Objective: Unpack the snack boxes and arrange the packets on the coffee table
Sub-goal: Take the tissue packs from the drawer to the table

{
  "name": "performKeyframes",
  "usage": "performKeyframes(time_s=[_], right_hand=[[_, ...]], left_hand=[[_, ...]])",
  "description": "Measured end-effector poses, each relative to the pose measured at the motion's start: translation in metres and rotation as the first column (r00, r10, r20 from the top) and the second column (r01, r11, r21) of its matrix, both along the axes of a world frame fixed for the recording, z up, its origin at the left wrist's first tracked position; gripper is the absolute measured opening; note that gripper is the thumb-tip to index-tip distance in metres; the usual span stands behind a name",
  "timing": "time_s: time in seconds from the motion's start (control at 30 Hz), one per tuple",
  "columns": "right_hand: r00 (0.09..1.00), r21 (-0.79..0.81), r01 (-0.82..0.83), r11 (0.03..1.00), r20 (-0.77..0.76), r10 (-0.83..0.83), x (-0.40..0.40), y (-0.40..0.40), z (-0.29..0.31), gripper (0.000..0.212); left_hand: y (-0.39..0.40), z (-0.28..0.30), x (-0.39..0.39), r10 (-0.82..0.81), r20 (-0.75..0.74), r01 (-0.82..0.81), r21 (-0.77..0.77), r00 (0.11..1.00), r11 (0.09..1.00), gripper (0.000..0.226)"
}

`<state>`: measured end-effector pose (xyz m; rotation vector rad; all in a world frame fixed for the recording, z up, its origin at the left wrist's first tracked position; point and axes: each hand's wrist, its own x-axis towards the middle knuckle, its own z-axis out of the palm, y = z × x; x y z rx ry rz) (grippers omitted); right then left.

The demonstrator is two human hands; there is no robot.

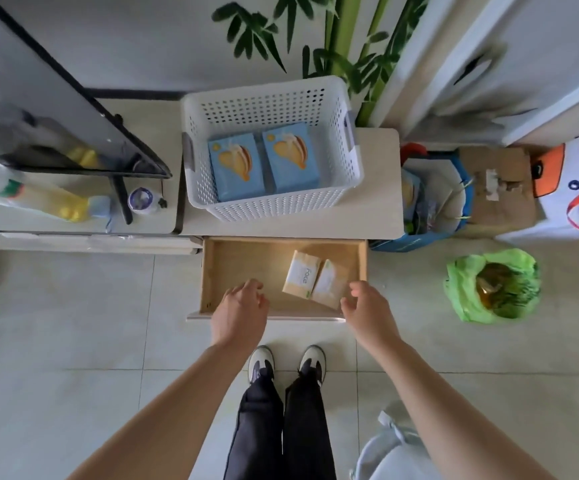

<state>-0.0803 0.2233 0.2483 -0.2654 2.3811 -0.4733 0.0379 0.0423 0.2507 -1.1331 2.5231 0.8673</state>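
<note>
Two blue snack boxes stand side by side inside a white perforated basket on the low cabinet top. Below it a wooden drawer is pulled out, with two pale tissue packs lying in its right half. My left hand hovers over the drawer's front left part, fingers loosely curled, holding nothing. My right hand hangs over the drawer's front right corner, just beside the tissue packs, fingers relaxed and empty.
A TV screen, a yellow bottle and a small jar sit on the left cabinet. A blue bag, cardboard and a green plastic bag crowd the floor to the right. My feet stand before the drawer.
</note>
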Motion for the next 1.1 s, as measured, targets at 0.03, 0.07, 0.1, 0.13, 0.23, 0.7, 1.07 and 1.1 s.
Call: performKeyframes(time_s=[0.03,0.07,0.1,0.13,0.23,0.7,1.07,1.1], right_hand=[[1.000,0.002,0.022,1.000,0.012,-0.022,-0.006,0.001,-0.016,0.038],[0.999,0.004,0.042,0.999,0.022,-0.042,-0.011,0.001,-0.033,0.038],[0.997,0.005,0.063,0.998,0.032,-0.063,-0.016,0.002,-0.050,0.039],[0.995,0.006,0.085,0.996,0.042,-0.085,-0.021,0.003,-0.066,0.039],[0.985,0.014,0.156,0.988,0.072,-0.156,-0.032,0.006,-0.117,0.038],[0.944,0.180,0.255,0.950,0.166,-0.285,-0.052,0.013,-0.300,0.066],[0.614,0.097,0.694,0.713,0.438,-0.657,-0.054,0.007,-0.371,0.073],[0.587,0.088,0.723,0.685,0.444,-0.677,-0.053,0.007,-0.374,0.071]], left_hand=[[0.002,-0.015,-0.007,0.011,0.006,-0.011,0.009,1.000,1.000,0.026],[0.004,-0.030,-0.013,0.018,0.015,-0.018,0.017,1.000,1.000,0.026],[0.005,-0.046,-0.018,0.023,0.027,-0.024,0.026,0.999,0.999,0.026],[0.007,-0.063,-0.023,0.028,0.040,-0.030,0.036,0.999,0.999,0.026],[0.011,-0.110,-0.037,0.043,0.085,-0.049,0.076,0.995,0.996,0.026],[0.019,-0.293,-0.072,0.103,0.264,-0.184,0.303,0.959,0.935,0.052],[0.026,-0.357,-0.092,0.224,0.319,-0.346,0.401,0.921,0.848,0.079],[0.026,-0.360,-0.092,0.230,0.331,-0.356,0.398,0.915,0.846,0.077]])
